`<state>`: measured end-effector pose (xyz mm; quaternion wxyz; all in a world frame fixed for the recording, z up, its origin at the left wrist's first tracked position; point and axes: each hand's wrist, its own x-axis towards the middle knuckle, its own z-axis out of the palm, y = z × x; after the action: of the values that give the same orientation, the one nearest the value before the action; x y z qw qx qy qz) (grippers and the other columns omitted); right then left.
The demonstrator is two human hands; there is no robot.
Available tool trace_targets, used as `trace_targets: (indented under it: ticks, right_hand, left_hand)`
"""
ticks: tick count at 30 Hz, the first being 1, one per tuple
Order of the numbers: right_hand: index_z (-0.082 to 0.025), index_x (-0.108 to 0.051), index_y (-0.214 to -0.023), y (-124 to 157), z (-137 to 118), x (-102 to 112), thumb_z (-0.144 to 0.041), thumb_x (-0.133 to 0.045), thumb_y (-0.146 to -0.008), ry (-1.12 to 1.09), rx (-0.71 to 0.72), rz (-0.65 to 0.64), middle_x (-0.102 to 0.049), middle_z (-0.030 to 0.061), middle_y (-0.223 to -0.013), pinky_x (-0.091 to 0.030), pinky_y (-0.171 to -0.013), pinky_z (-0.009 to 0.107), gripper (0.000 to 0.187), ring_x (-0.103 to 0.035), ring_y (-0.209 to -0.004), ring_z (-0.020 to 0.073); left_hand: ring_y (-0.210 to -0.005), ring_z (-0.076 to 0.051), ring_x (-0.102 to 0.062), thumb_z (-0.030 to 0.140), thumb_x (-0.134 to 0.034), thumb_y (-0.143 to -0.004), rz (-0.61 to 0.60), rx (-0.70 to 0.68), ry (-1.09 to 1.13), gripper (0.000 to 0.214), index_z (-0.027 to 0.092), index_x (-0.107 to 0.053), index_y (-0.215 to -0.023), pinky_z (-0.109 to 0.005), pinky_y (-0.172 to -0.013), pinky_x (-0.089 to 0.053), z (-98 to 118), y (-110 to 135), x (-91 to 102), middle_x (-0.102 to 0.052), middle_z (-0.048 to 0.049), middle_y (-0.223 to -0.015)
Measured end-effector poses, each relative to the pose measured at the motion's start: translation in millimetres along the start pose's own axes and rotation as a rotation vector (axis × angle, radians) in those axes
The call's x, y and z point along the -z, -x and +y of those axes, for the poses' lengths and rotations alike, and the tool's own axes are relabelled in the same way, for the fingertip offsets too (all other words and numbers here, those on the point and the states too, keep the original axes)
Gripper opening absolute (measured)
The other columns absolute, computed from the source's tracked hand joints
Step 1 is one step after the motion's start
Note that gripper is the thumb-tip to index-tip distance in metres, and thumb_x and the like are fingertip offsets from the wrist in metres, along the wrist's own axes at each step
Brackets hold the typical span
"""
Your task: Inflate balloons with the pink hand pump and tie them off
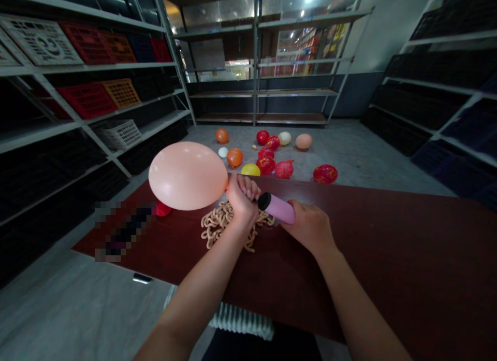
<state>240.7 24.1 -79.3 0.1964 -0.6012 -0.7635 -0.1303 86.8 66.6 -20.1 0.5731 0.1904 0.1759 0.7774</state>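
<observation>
A large inflated peach balloon (188,175) points away to the left, its neck end inside my left hand (243,198). The fingers of that hand are closed around the neck, so the knot or opening is hidden. My right hand (310,226) grips a pink cylinder with a black end, which looks like a balloon hand pump (280,208). The pump's black end faces my left hand, close to it; whether it joins the balloon is hidden. Under my left hand and wrist, a heap of beige, wavy, uninflated long balloons (218,221) lies on the dark red-brown table (388,247).
Several balloons, such as a red one (325,173) and an orange one (234,157), lie on the floor (361,154) beyond the table. A small red thing (163,209) lies at the table's left, beside a blurred-out patch. Shelves with crates (87,99) line the sides.
</observation>
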Motion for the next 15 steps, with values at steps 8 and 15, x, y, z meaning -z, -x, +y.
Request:
trace_targets:
  ticks: [8, 15]
  right_hand:
    - [-0.018, -0.064, -0.102, -5, 2, -3, -0.040, -0.055, -0.085, 0.016, 0.010, 0.108, -0.071, 0.0081, -0.085, -0.032, -0.072, 0.033, 0.029, -0.063, -0.078, 0.0223]
    - [-0.017, -0.064, -0.108, -6, 21, -10, -0.039, -0.051, -0.088, 0.148, -0.042, 0.171, -0.070, 0.0110, -0.091, -0.033, -0.078, 0.036, 0.032, -0.060, -0.085, 0.0259]
  left_hand:
    - [-0.030, -0.007, -0.017, 0.029, -0.036, -0.103, 0.071, -0.016, 0.036, 0.057, 0.018, -0.025, -0.048, -0.023, -0.034, -0.015, 10, -6, -3.7, -0.020, 0.0058, -0.038]
    - [-0.032, -0.006, -0.021, 0.035, -0.044, -0.100, 0.125, -0.067, 0.028, 0.055, 0.019, -0.024, -0.051, -0.023, -0.037, -0.018, 23, -13, -2.4, -0.021, 0.0071, -0.041]
